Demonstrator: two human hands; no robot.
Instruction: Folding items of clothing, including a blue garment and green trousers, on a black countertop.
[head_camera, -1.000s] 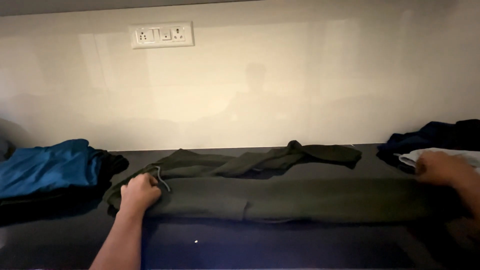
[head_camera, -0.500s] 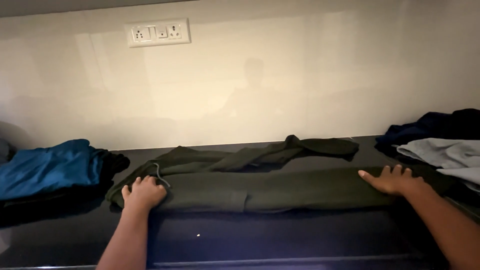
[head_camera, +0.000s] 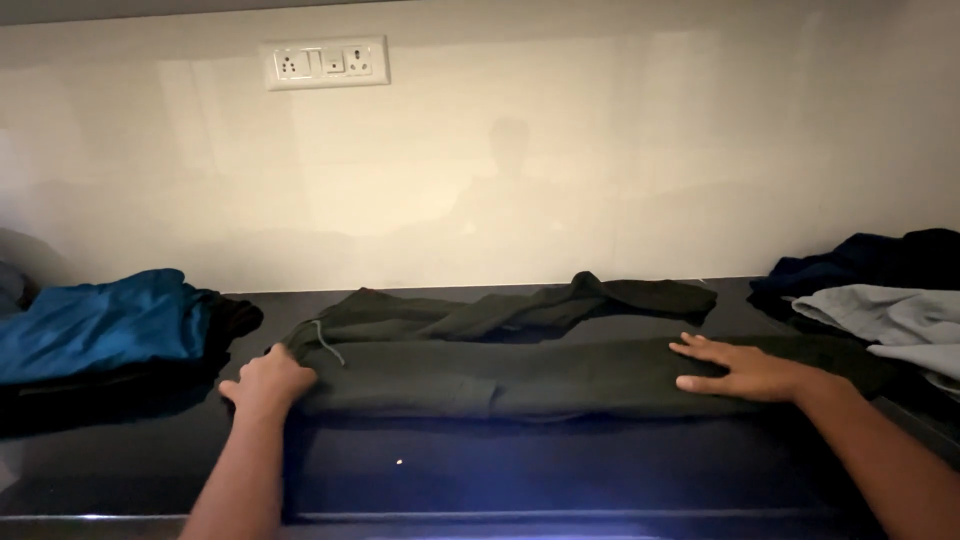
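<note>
Dark green pants (head_camera: 520, 375) lie lengthwise on the black counter (head_camera: 560, 465), legs stacked, one leg bunched up twd the wall. Left hand (head_camera: 268, 382) curled on the waistband end, gripping it afaict. Right hand (head_camera: 742, 368) flat, fingers spread, pressing the leg. Looks like mid-smoothing/folding imo. Blue cloth (head_camera: 100, 325) left, grey top (head_camera: 885, 315) right.

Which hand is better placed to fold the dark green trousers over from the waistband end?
Probably the left hand: it grips the dark green trousers at the waistband end, beside the drawstring. The right hand lies flat, fingers spread, on the leg end, better suited to pinning the cloth.
</note>
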